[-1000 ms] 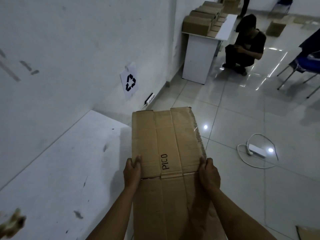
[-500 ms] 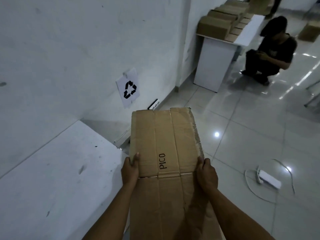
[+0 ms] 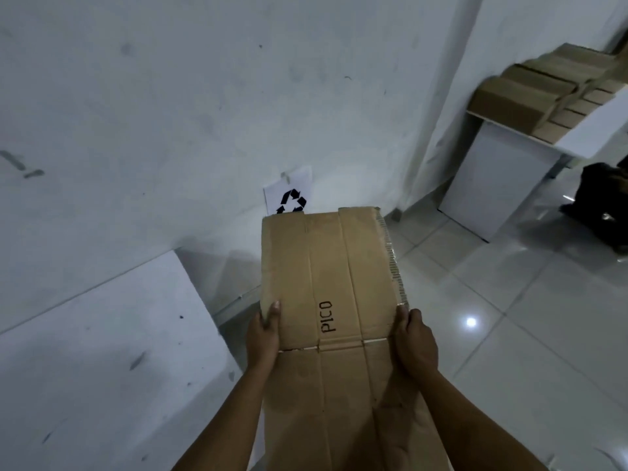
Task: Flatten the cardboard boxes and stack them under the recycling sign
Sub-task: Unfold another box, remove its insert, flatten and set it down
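Note:
A flattened brown cardboard box point(image 3: 333, 266) marked "PICO" is held out flat in front of me, above the floor. My left hand point(image 3: 263, 329) grips its left edge, thumb on top. My right hand point(image 3: 414, 338) grips the right edge at the same height. The white recycling sign point(image 3: 289, 195) hangs low on the wall, just beyond the box's far edge, which hides the sign's bottom. The floor beneath the sign is hidden by the cardboard.
A white table top point(image 3: 102, 351) stands close on the left against the wall. At the right, a white desk point(image 3: 492, 185) carries several cardboard boxes point(image 3: 523, 93). A crouching person point(image 3: 601, 205) sits at the far right on the glossy tiled floor point(image 3: 509, 317).
I have moved closer to the wall and turned left. The sign now sits directly ahead of the box's far edge. Both hands keep the same grip.

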